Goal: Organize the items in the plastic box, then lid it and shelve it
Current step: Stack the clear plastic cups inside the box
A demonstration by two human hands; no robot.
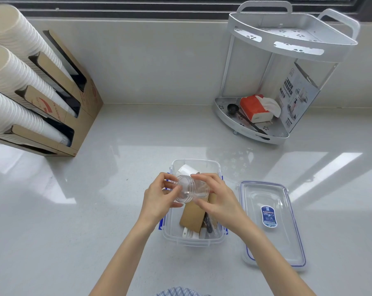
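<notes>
A clear plastic box (193, 242) with blue latches stands on the counter right in front of me. Above it I hold a small clear jar (191, 189) on its side. My left hand (159, 199) grips its open mouth end and my right hand (219, 199) grips its base end. Inside the box lie a brown paper packet (192, 216), a white cup (186, 169), white utensils (189, 233) and a dark wrapped item (208, 224). The clear lid (270, 223) with a blue label lies flat to the right of the box.
A white two-tier corner shelf (287, 39) stands at the back right; its lower tier holds a tissue pack (254, 107), a black spoon (233, 108) and a printed card (296, 99). A cardboard dispenser (74, 103) with stacks of paper cups (14, 77) fills the left.
</notes>
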